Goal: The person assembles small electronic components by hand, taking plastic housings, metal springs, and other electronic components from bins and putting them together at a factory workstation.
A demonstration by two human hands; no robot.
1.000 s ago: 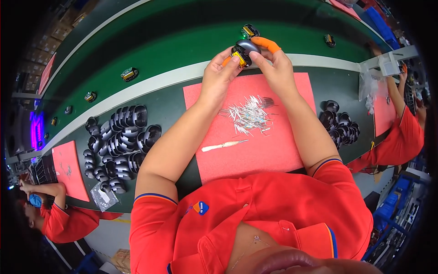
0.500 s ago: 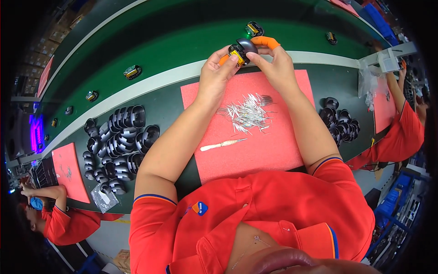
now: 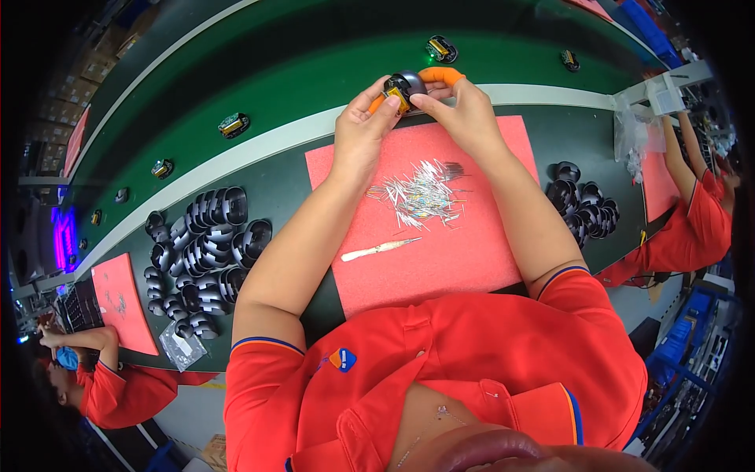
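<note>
Above the far edge of the pink foam pad [image 3: 429, 275], both hands hold a small electronic module together. My left hand [image 3: 362, 130] pinches the module's yellow block and circuit board [image 3: 396, 96] between thumb and fingers. Against the module's upper right side, my right hand [image 3: 464, 114] grips a glossy dark rounded shell [image 3: 408, 82], its thumb pressing on the near side. Orange covers sit on a finger of each hand. On the pad lie a heap of thin pale strips [image 3: 421, 195] and a white-handled pointed tool [image 3: 381, 249].
A green conveyor belt [image 3: 330, 75] behind a pale rail carries several similar modules [image 3: 233, 125]. Black shells [image 3: 208, 252] are stacked left of the pad, with more shells [image 3: 582, 208] at right. A clear plastic bag [image 3: 182, 346] lies at left. Co-workers in red sit on both sides.
Both hands have shifted slightly left and nearer with the module. The dark shell now sits closer over it. Modules on the left part of the belt have moved a little right.
</note>
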